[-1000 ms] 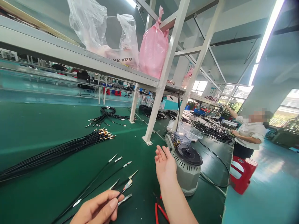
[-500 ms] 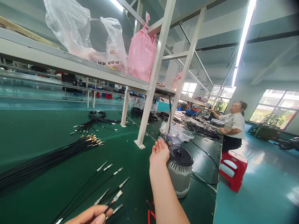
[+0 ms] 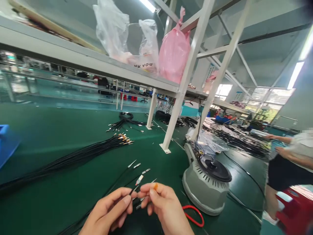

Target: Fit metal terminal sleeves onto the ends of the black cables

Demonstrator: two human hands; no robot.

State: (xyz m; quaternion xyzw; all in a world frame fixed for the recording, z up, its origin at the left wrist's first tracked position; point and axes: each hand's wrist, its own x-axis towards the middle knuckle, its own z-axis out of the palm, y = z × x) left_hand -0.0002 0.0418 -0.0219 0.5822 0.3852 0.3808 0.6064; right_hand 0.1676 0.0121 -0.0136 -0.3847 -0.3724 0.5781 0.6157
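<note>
My left hand (image 3: 110, 210) pinches a thin black cable (image 3: 136, 186) just behind its metal tip, low in the middle of the view. My right hand (image 3: 162, 205) is right beside it, fingers pinched on a small orange piece (image 3: 155, 186) close to that tip. Several more black cables with metal ends (image 3: 137, 166) lie loose on the green table (image 3: 49, 137) just beyond my hands. A grey round machine with a black top disc (image 3: 206, 182) stands to the right of my right hand.
A large bundle of black cables with gold tips (image 3: 80, 155) lies to the left. A white frame post (image 3: 176, 111) stands behind; plastic bags (image 3: 173, 52) sit on the shelf above. Red-handled pliers (image 3: 194, 217) lie by the machine. A co-worker (image 3: 288, 163) stands at right.
My right hand has come back from beside the grey machine to meet my left hand at the cable tip, now pinching an orange piece. The co-worker has come nearer on the right.
</note>
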